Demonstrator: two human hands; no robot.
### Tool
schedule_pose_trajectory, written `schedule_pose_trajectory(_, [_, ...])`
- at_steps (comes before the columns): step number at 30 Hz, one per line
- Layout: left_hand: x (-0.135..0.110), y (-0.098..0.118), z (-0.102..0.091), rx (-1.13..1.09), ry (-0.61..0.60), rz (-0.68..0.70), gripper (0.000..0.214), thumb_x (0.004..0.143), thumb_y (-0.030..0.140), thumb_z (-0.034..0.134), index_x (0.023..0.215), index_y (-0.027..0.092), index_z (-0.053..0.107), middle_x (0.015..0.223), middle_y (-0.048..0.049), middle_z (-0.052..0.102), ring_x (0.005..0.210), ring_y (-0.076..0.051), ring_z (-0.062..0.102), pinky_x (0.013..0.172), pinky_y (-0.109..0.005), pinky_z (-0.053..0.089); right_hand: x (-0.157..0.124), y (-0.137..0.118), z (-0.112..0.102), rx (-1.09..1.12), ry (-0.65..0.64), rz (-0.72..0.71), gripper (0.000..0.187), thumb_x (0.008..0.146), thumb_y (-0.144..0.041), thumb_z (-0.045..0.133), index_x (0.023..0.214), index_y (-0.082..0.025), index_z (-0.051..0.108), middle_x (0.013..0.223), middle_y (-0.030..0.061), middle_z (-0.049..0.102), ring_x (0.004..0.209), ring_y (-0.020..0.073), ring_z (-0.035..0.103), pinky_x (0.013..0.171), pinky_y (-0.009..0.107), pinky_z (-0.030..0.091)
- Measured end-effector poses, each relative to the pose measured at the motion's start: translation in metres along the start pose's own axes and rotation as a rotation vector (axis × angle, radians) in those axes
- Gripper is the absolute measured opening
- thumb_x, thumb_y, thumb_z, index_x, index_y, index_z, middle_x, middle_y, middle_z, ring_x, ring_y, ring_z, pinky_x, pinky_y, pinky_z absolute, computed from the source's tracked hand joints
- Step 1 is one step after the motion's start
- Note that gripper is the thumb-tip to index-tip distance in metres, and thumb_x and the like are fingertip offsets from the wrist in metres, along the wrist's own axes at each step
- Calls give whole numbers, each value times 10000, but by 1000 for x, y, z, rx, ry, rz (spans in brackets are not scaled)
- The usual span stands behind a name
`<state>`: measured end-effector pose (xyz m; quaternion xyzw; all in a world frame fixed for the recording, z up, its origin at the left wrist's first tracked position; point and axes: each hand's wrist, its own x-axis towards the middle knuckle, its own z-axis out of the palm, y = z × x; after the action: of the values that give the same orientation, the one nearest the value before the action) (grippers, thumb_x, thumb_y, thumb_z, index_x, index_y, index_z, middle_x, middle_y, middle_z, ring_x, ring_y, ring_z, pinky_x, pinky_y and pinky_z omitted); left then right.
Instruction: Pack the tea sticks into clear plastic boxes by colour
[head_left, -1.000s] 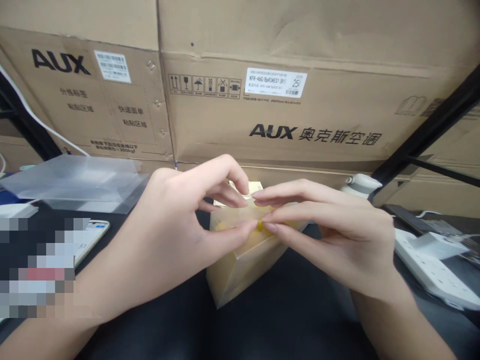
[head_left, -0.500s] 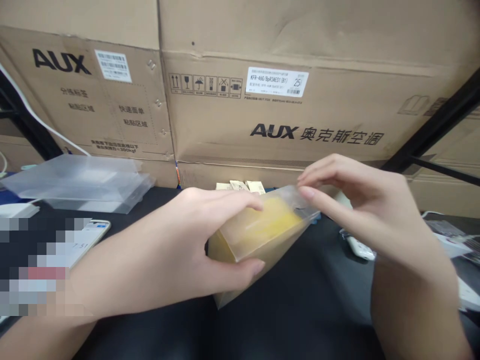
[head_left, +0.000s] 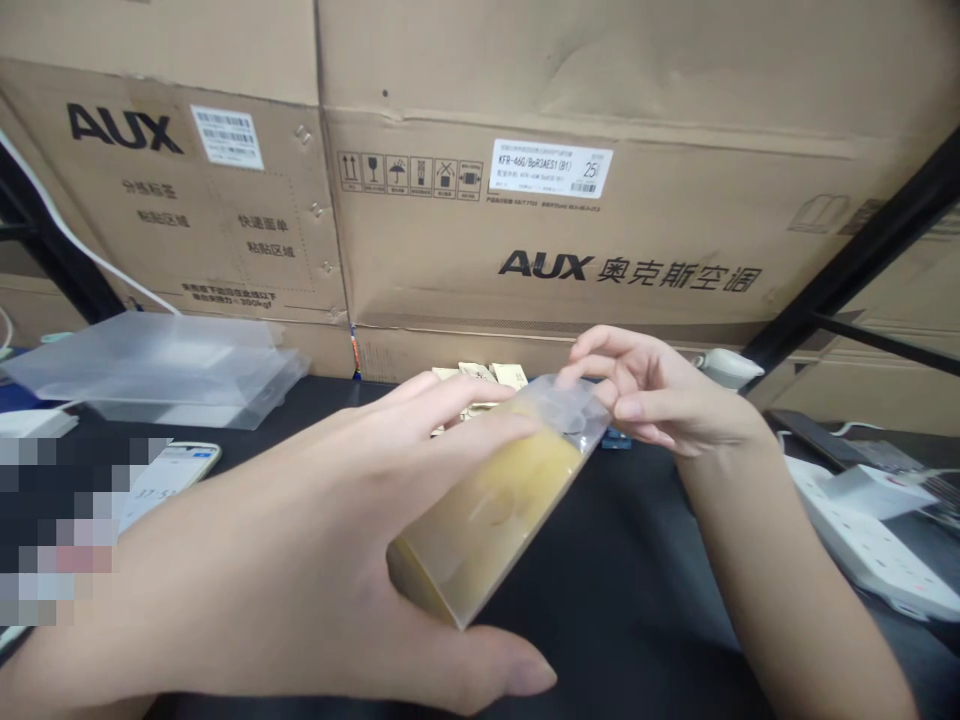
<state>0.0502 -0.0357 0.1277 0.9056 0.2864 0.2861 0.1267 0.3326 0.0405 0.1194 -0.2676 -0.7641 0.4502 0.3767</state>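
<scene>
A frosted clear plastic box [head_left: 495, 510] with something yellow inside lies tilted lengthwise above the black table [head_left: 637, 620]. My left hand [head_left: 315, 570] grips its near end, fingers over the top and thumb underneath. My right hand [head_left: 652, 400] pinches the far end of the box with its fingertips, at the end flap.
Large AUX cardboard cartons [head_left: 555, 200] wall off the back. Flat clear plastic boxes [head_left: 157, 365] lie at the left, a phone [head_left: 161, 475] in front of them. Small beige packets [head_left: 487, 376] sit behind the box. A white power strip [head_left: 862, 545] and black frame bar [head_left: 855, 265] are at the right.
The box has been tipped from standing to lying lengthwise and lifted toward me. My left hand shifted to its near end; my right hand moved to the far end flap.
</scene>
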Motion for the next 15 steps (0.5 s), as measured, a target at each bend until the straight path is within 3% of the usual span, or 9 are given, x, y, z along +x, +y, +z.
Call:
schedule_pose_trajectory(7, [5, -5, -6, -14, -187, -43, 928, 690, 567, 755, 1499, 420, 323, 1484, 14, 460, 1323, -334, 475, 1030, -394, 498, -6, -9, 5, 134, 18, 161, 407, 698, -193, 822, 1037, -192, 597, 977, 40, 741, 280, -55, 381, 254, 87, 207])
schedule_pose_trajectory(15, [0, -6, -3, -19, -217, -57, 940, 715, 555, 736, 1519, 446, 260, 1555, 45, 363, 1416, -353, 351, 1141, -468, 387, -4, -6, 22, 268, 26, 180, 309, 737, -138, 780, 980, -194, 598, 696, -57, 686, 272, -47, 337, 277, 72, 220])
